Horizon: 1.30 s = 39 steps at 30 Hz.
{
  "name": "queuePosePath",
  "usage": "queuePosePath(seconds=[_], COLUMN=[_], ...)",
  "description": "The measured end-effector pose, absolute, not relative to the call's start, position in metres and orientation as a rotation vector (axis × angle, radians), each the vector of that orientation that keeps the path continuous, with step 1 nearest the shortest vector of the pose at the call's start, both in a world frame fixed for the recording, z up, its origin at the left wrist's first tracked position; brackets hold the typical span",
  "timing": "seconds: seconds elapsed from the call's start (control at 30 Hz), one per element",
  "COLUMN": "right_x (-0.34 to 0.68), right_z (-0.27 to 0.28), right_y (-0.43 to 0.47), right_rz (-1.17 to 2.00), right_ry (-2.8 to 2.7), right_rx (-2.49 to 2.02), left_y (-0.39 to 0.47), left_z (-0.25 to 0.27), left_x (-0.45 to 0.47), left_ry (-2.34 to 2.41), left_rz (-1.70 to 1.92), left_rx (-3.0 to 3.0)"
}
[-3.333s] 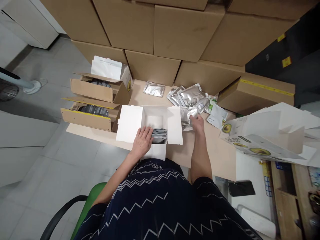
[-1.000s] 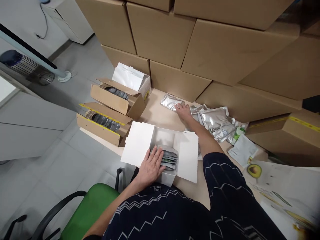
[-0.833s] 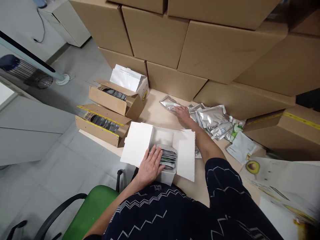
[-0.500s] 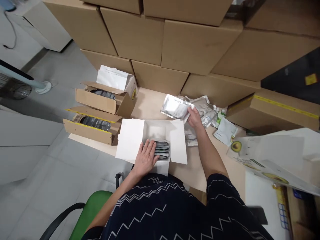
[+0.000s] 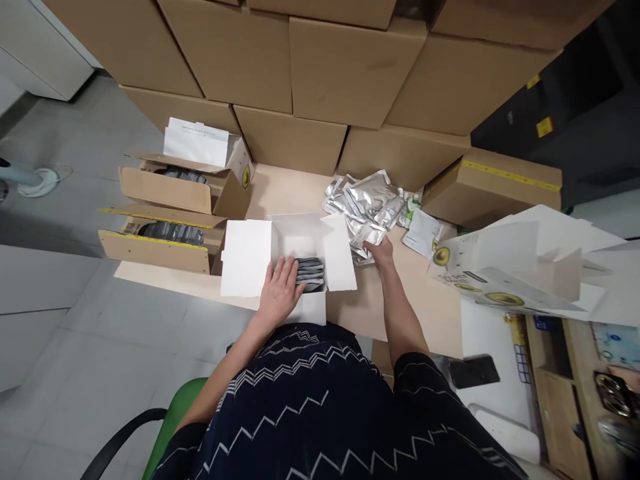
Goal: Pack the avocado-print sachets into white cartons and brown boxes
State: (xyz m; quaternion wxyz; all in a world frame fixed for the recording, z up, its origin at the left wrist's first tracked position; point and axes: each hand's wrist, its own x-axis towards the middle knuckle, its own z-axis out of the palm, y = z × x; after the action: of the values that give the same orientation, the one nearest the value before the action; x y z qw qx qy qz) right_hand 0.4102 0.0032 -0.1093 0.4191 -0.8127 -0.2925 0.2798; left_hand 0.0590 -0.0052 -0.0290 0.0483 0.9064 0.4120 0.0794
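On the table before me stands an open white box (image 5: 245, 257) with its flaps spread. A row of flat grey pouches (image 5: 311, 272) is packed on edge inside it. My left hand (image 5: 280, 293) lies over the box's front left part, fingers stretched out, the tips beside the pouches. To the right of the box, my right hand (image 5: 381, 253) pinches the lower right edge of a silver pouch (image 5: 369, 233) with printed text. This pouch is at the near side of a loose heap of silver pouches (image 5: 373, 193).
Two open brown cartons (image 5: 165, 190) holding dark pouches stand at left. Stacked cardboard boxes (image 5: 340, 73) wall off the back. At right are a white-and-green pouch (image 5: 423, 233), a brown box (image 5: 500, 190), an avocado-printed white carton (image 5: 480, 267) and a phone (image 5: 474, 371).
My right hand has lowered the silver pouch from above the table beyond the box, back toward me beside the heap. My left hand stays at the box. The view has shifted right.
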Motion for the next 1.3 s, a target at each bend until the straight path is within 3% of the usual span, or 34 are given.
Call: queuePosePath(seconds=[0.17,0.37,0.47,0.57,0.7,0.9,1.1,1.3], right_x=[0.416,0.408,0.382,0.349,0.307,0.269,0.253,0.251], right_z=[-0.071,0.035,0.084,0.110,0.102,0.047,0.011,0.009], right_y=[0.008,-0.013,-0.023,-0.019,0.016,0.076,0.096,0.095], right_rz=[0.511,0.196,0.215,0.435,0.785,0.928,1.054,1.124], right_ry=[-0.663,-0.977,-1.063,-1.338,-1.841,-2.360,-2.585,-2.694], right_rx=[-2.066,-1.696,-1.494,-1.506,-1.551,-1.695,-1.679,-1.600], left_y=[-0.006,-0.007,-0.007,-0.007,-0.007,-0.007,-0.007,-0.008], left_z=[-0.027,-0.026,-0.025,-0.024,-0.023,-0.023,-0.022,-0.021], left_x=[0.060,0.062,0.062,0.062,0.062,0.063,0.063,0.062], left_ry=[1.259,1.273,1.267,1.271,1.266,1.267,1.269,1.282], left_rz=[0.226,0.228,0.236,0.230,0.215,0.222,0.223,0.199], left_rx=[2.735,2.694,2.679,2.675,2.675,2.680,2.685,2.680])
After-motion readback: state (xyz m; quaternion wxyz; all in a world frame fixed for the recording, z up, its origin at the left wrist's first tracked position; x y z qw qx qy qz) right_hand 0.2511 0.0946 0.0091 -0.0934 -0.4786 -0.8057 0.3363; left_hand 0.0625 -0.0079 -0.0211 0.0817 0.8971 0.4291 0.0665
